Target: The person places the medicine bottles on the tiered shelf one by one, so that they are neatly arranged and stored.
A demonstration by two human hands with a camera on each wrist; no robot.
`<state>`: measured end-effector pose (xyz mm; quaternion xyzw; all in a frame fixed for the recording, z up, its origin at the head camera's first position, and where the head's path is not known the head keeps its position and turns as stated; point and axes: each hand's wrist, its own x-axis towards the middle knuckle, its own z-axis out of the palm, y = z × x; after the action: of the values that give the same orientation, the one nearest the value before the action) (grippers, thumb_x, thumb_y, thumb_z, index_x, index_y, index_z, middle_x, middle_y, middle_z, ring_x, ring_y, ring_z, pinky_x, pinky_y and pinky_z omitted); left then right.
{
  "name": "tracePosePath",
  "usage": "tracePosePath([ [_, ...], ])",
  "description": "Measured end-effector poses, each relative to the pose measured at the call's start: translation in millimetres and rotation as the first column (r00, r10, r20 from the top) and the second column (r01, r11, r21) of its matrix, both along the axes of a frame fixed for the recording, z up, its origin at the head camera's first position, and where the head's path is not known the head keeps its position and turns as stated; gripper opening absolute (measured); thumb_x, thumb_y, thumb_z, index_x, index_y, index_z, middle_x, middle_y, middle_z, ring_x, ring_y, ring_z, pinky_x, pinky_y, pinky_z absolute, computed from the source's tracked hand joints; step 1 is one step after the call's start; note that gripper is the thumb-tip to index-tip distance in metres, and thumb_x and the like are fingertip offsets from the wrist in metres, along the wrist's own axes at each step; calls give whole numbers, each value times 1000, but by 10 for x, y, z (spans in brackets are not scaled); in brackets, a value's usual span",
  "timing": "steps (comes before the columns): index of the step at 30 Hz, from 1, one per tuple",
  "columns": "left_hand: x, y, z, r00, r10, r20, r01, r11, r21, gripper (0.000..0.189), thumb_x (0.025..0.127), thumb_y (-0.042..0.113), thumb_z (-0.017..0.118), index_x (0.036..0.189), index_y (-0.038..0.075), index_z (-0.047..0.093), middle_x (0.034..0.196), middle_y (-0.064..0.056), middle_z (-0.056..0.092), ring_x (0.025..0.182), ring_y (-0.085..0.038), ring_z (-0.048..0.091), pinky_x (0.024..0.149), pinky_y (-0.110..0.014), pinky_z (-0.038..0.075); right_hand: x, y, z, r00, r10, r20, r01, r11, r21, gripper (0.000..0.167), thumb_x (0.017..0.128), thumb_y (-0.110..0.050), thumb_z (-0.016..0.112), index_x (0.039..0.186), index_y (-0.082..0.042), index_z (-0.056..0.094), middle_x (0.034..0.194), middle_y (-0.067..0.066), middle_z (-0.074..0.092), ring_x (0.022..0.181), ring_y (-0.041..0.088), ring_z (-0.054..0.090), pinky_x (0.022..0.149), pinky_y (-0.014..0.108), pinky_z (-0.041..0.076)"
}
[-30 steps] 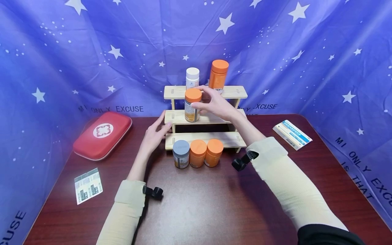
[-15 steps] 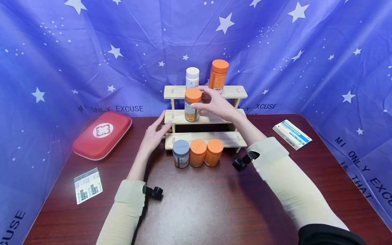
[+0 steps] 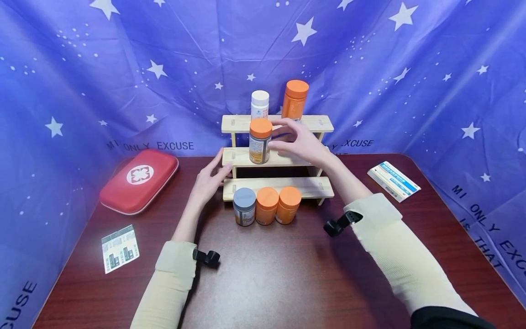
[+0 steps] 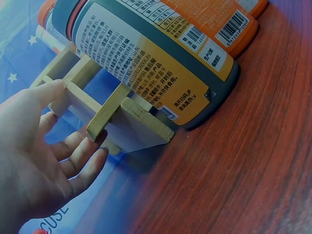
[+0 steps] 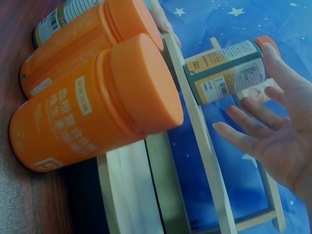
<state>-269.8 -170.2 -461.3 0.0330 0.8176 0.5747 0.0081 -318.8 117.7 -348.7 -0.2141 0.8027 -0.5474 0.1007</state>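
Observation:
A grey jar with an orange lid (image 3: 260, 148) stands upright on the middle tier of a wooden tiered shelf (image 3: 279, 187), toward its left side. My right hand (image 3: 302, 142) is just right of this jar, fingers spread and not wrapped round it. In the right wrist view a gap shows between most fingers and the jar (image 5: 226, 70), while the thumb is close to its lid. My left hand (image 3: 207, 182) touches the left end of the shelf with relaxed fingers. The left wrist view shows its fingertips against the wooden parts (image 4: 105, 112).
On the top tier stand a white bottle (image 3: 260, 105) and a tall orange bottle (image 3: 295, 100). A grey-lidded jar (image 3: 244, 208) and two orange jars (image 3: 267, 206) line the shelf's front. Left lie a red case (image 3: 139, 180) and a card (image 3: 120, 249); right, a medicine box (image 3: 393, 181).
My right hand has let go of the orange-lidded jar and moved slightly right, its fingers loosening. The jar stays on the middle tier. My left hand keeps its place at the shelf.

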Motion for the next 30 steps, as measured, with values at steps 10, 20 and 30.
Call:
tracePosePath([
  [10,1,-3,-6,1000,14,-5,-14,1000,-13,65,100,59,58,157,53,27,118,-17,75,105,-24,73,94,-44,63,223,281,-111,999,-53,-10,51,989,-139,59,97,-14,71,152,-12,49,137,17,63,122,30,66,97,47,62],
  [20,4,11,-1,1000,14,-4,-14,1000,-1,65,100,58,58,157,53,28,119,-17,75,108,-29,72,94,-48,62,428,441,-301,993,-81,-87,62,977,-205,49,99,-12,69,146,-14,55,136,27,62,121,31,68,94,33,63],
  [30,-1,5,1,1000,8,-13,-8,1000,-19,65,100,58,57,157,52,27,117,-17,76,106,-29,73,93,-44,63,600,539,-495,995,-79,-65,55,948,-312,50,100,-9,67,147,-7,53,137,31,58,120,24,70,97,41,62],
])
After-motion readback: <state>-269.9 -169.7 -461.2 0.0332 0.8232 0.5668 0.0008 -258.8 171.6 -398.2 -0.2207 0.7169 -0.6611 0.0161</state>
